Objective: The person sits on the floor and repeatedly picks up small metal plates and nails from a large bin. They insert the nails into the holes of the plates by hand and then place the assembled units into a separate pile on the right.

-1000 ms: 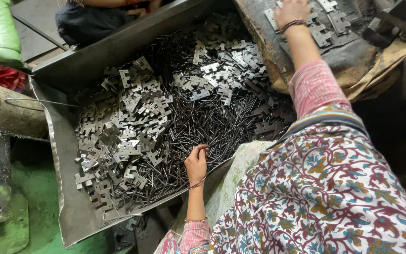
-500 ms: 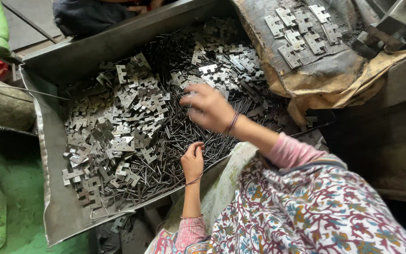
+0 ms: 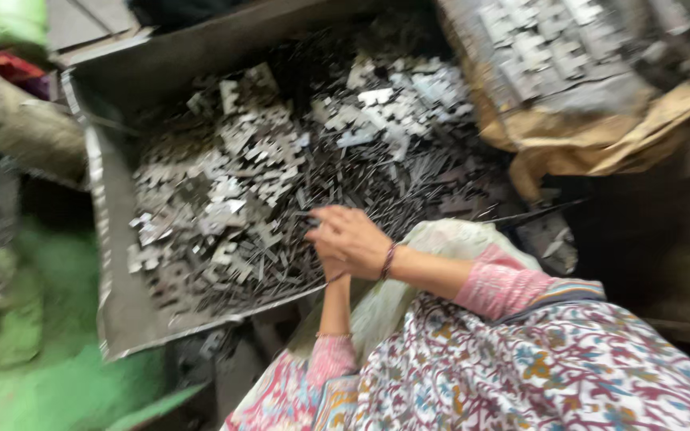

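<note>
Green workshop floor flanks a grey metal tray (image 3: 113, 319) of flat stamped metal pieces (image 3: 233, 175), where the right hand (image 3: 353, 239) covers the left hand (image 3: 331, 271), both grips unclear, pinching lightly likely safest.

Dull grey metal tray (image 3: 113, 319), shiny stamped metal pieces (image 3: 233, 168), thin dark metal pins (image 3: 433, 179), printed cloth sleeve (image 3: 505, 279).

Grey metal tray (image 3: 113, 319) — heaped flat metal pieces (image 3: 233, 168), thin rods (image 3: 433, 179)

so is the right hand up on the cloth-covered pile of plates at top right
No, the right hand is down over the metal tray, on top of the left hand, among the thin rods.
</note>
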